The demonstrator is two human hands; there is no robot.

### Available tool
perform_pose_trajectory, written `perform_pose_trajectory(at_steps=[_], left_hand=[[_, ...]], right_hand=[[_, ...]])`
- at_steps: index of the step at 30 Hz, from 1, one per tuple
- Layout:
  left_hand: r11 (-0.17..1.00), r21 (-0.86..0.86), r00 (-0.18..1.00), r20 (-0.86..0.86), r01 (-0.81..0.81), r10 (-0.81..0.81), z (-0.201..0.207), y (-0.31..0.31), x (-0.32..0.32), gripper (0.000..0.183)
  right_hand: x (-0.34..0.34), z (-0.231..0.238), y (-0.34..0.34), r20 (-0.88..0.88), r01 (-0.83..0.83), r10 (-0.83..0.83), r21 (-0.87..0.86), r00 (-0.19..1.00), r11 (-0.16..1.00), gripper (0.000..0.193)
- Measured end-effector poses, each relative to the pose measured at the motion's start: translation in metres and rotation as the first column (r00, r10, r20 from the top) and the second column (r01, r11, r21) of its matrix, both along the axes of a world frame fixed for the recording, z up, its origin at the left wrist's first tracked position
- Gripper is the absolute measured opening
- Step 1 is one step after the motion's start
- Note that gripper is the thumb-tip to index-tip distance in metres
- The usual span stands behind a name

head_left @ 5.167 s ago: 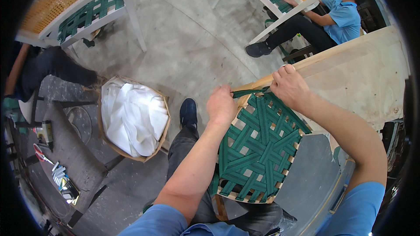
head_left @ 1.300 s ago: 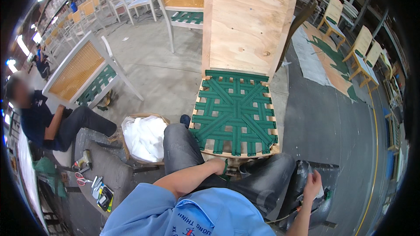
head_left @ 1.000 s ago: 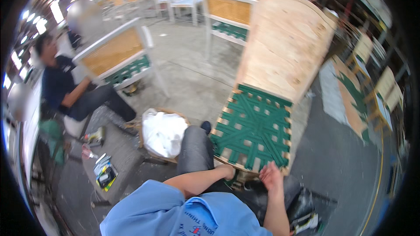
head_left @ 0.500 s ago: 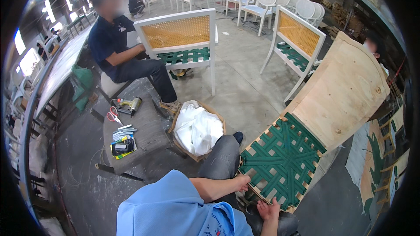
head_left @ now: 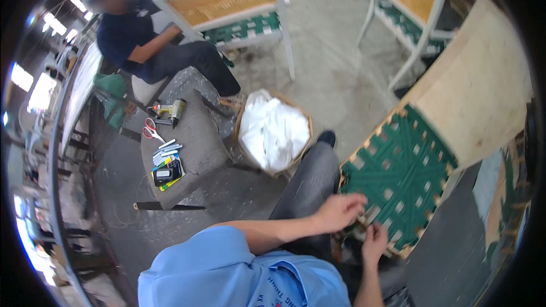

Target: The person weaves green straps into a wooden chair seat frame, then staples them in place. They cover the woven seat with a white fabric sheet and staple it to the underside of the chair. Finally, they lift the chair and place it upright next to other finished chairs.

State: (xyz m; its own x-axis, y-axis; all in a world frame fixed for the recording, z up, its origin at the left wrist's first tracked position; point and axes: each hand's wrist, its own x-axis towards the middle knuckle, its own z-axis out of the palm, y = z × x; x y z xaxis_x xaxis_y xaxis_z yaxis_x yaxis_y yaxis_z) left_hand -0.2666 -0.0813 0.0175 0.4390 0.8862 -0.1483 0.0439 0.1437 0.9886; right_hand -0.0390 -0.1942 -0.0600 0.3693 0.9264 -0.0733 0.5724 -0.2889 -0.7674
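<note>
Webbed green seat (head_left: pixel 392 179) lies right of centre in the frame, joined to a pale wooden backrest (head_left: pixel 478 79) at upper right. Left hand (head_left: pixel 340 212), fingers bent, is at the seat's near edge; right hand (head_left: pixel 374 243), fingers curled, is just beside it, lower right of centre. Blur prevents telling whether either grips anything. Centre: box (head_left: pixel 310 131) of white material (head_left: pixel 273 131). Left of centre: grey stool (head_left: pixel 202 142) bearing scissors (head_left: pixel 150 129) and a nail-gun-like tool (head_left: pixel 176 112).

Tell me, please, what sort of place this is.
Probably a furniture workshop: a pale wooden chair frame with woven green webbing, a white-framed chair with a yellow cane back, and a pistol-shaped tool on a grey fabric seat.
</note>
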Motion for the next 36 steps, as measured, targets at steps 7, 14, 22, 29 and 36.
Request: perform_pose_trajectory(at_steps=[7, 14, 22, 29, 36], left_hand=[[0.804, 0.297, 0.748, -0.302, -0.515, 0.591, -0.030, 0.055, -0.127, 0.023], [0.805, -0.060, 0.527, -0.784, -0.590, 0.328, -0.130, 0.039, -0.208, 0.033], [0.686, 0.142, 0.158, -0.921, -0.714, 0.356, -0.142, 0.130, -0.209, 0.068], [0.488, -0.078, 0.308, -0.858, -0.869, 0.411, -0.151, 0.164, -0.212, 0.032], [0.727, -0.381, 0.566, -0.824, -0.572, 0.014, -0.126, 0.161, -0.236, 0.024]], right_hand=[[-0.056, 0.000, 0.096, 0.637, -0.005, 0.040, -0.057, 0.770, 0.998, 0.053], [-0.060, -0.008, 0.101, 0.571, -0.024, 0.045, -0.044, 0.820, 0.999, 0.053], [-0.059, -0.008, 0.104, 0.606, -0.032, 0.047, -0.036, 0.794, 0.999, 0.053], [-0.055, -0.005, 0.105, 0.618, -0.033, 0.053, -0.044, 0.784, 0.999, 0.056], [-0.061, 0.001, 0.106, 0.579, -0.022, 0.059, -0.070, 0.813, 0.997, 0.059]])
